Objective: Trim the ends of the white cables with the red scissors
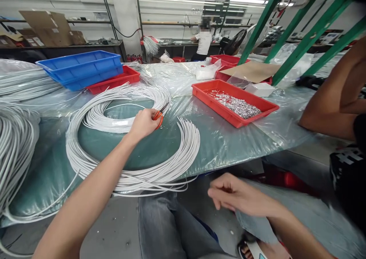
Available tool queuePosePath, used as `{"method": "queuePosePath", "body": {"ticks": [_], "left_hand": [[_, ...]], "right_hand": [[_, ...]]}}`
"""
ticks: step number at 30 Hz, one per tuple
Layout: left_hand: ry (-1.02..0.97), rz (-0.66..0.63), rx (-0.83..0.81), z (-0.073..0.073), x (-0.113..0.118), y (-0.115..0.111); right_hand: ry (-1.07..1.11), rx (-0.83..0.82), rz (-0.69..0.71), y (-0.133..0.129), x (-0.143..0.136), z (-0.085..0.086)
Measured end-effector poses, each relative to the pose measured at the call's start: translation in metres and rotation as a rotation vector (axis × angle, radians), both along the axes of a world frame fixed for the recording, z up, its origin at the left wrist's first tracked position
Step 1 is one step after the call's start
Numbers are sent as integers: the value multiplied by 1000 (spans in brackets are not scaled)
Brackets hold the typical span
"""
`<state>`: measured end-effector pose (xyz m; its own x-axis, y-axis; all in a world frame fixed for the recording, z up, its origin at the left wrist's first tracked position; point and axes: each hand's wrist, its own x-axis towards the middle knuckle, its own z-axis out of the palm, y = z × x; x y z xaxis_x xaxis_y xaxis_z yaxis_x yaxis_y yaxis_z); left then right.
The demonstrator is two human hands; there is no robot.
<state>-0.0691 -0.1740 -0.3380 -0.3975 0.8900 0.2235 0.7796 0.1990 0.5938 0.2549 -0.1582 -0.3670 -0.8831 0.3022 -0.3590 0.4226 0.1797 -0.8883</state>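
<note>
My left hand (144,123) is closed on orange-handled scissors (159,119), whose dark blades point up and to the right over a coil of white cable. The coiled white cables (126,175) form a large open loop on the green table, with their cut ends fanned out at the right. A smaller coil (120,125) lies against it at the back. My right hand (228,192) hangs past the table's front edge, above my lap, with its fingers curled. Whether anything is between those fingers is too blurred to tell.
A red tray (234,103) of small metal parts stands at the right. Blue trays (82,70) sit at the back left, beside more cable bundles (17,148). Someone's bent arm (334,99) rests at the right edge. Green posts (309,42) rise behind.
</note>
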Motion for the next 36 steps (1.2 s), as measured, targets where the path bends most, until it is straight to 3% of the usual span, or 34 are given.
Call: {"method": "queuePosePath", "body": {"ticks": [2, 5, 10, 15, 21, 25, 28, 32, 34, 36], "left_hand": [[50, -7, 9, -1, -1, 0], [71, -14, 22, -3, -3, 1], [97, -12, 40, -5, -5, 1], [100, 12, 51, -3, -8, 0], [80, 28, 79, -3, -9, -1], [36, 21, 93, -4, -8, -2], [-16, 9, 112, -4, -8, 0], [-117, -31, 138, -4, -8, 2], [-166, -55, 141, -3, -7, 2], [-207, -81, 135, -3, -6, 2]], "right_hand": [[82, 235, -93, 14, -14, 16], [162, 645, -208, 44, -48, 22], [-102, 1106, -150, 83, -119, 24], [-316, 1217, -26, 93, -163, 28], [-311, 1191, -66, 102, -150, 27], [-75, 963, -192, 110, -138, 24], [210, 481, -289, 109, -141, 24], [396, -174, -362, 101, -161, 30], [469, -377, -390, 96, -174, 33], [519, -476, -386, 93, -185, 34]]}}
